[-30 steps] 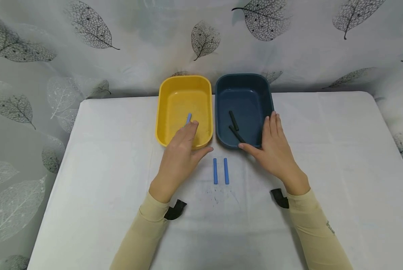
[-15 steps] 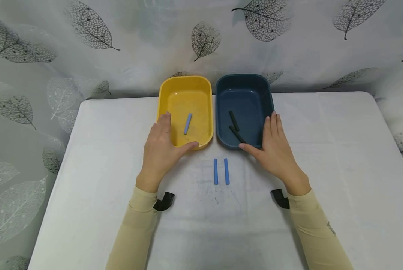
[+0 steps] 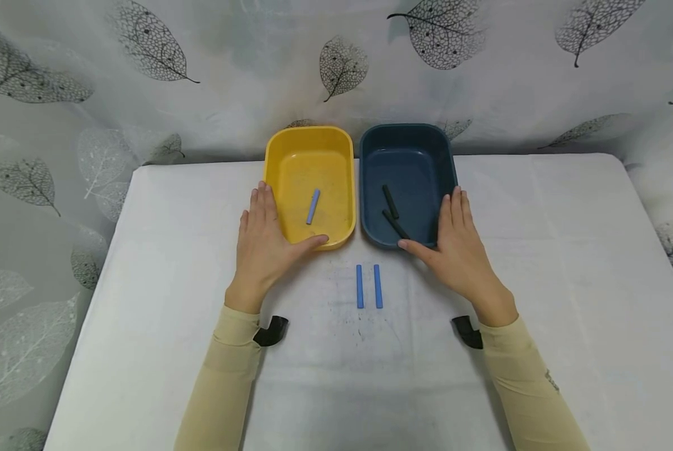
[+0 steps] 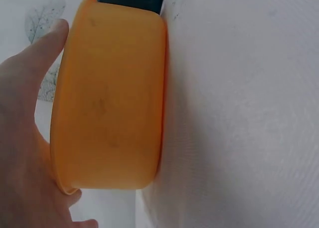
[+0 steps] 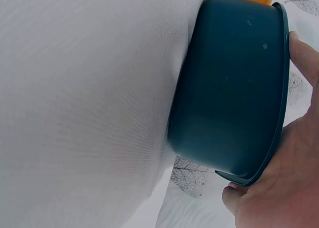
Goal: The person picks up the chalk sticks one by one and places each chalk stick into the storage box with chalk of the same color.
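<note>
In the head view my left hand (image 3: 260,244) rests at the near left corner of a yellow plastic tub (image 3: 291,175), fingers straight along its side and thumb on the near rim. One light blue chalk-like stick (image 3: 313,207) lies inside that tub. At the near right corner of a dark blue tub (image 3: 409,166), my right hand (image 3: 464,257) lies with straight fingers on the rim, thumb spread to the front. Two dark chalk-like sticks (image 3: 390,202) lie in it. Both wrist views show the hands touching the tub walls (image 4: 109,98) (image 5: 234,83).
Two blue chalk-like sticks (image 3: 360,286) (image 3: 378,286) lie side by side on the white tablecloth (image 3: 336,388) in front of the tubs. Faint smudges mark the cloth below them. A leaf-patterned curtain (image 3: 246,94) hangs right behind the tubs.
My left hand has drawn back left from over the yellow tub to its left rim, uncovering the light blue stick inside. My right hand stays in place.
</note>
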A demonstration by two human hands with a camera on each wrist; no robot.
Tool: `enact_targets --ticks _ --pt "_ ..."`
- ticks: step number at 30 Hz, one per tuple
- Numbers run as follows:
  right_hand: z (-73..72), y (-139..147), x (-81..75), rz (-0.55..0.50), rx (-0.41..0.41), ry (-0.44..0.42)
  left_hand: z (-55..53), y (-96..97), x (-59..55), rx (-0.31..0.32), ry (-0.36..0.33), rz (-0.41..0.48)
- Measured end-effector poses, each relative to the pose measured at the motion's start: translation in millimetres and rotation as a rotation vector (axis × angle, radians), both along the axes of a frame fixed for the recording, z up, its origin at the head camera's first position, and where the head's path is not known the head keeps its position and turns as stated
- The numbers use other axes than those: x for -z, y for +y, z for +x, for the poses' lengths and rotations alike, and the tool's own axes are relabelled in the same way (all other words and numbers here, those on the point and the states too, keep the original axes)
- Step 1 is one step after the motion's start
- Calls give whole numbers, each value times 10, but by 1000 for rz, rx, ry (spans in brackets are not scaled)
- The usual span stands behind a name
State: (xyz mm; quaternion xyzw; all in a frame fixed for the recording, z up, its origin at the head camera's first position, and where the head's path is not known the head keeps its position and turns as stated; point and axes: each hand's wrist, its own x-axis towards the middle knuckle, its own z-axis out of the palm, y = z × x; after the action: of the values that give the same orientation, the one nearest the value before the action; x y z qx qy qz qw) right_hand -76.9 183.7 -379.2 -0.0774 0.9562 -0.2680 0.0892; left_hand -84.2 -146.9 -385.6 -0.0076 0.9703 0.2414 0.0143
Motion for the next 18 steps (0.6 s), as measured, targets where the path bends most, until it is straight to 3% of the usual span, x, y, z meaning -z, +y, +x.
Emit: enact_targets --ticks 18 --pt "2 -3 11 -49 54 16 1 -2 -1 -2 -43 21"
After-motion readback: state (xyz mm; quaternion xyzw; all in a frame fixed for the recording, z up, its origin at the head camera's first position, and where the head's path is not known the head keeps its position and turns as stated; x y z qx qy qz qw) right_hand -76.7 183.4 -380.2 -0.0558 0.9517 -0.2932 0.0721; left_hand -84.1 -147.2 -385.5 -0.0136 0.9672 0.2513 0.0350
